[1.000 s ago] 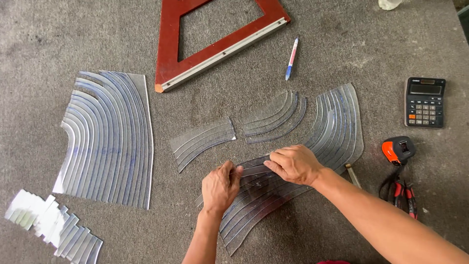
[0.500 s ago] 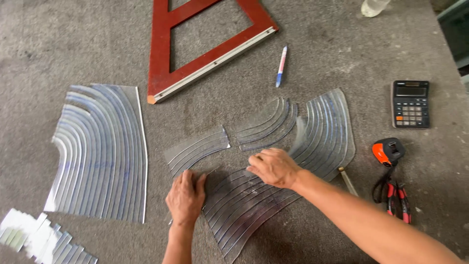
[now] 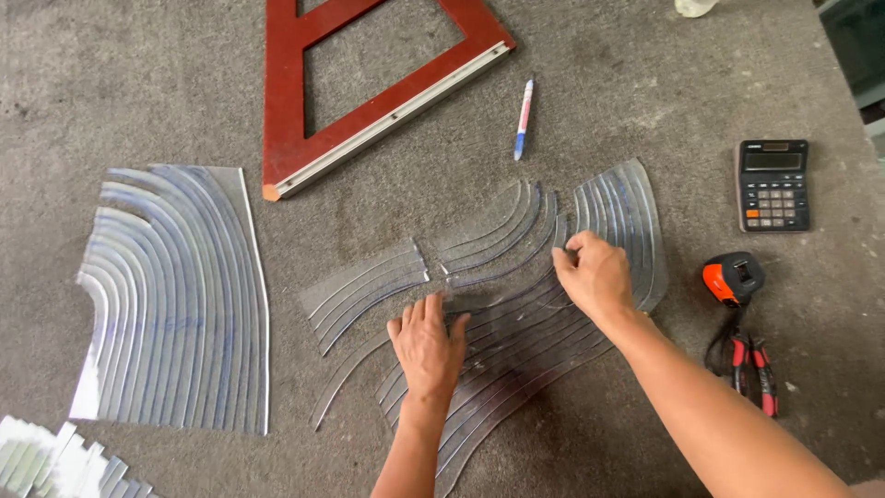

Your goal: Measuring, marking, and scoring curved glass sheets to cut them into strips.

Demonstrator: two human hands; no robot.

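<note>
Hands (image 3: 426, 343) (image 3: 595, 274) press curved clear glass strips (image 3: 516, 346) near a black calculator (image 3: 774, 184).

Head camera looks steeply down, close above the grey floor (image 3: 138, 83).

A fan of clear curved glass strips (image 3: 516, 360) lies flat on the grey counter (image 3: 138, 83), its long arcs nested side by side and running from lower left up to the right. The left hand (image 3: 429, 346) presses flat on its upper left end; the right hand (image 3: 597, 275) pinches strips at its upper right end.
</note>
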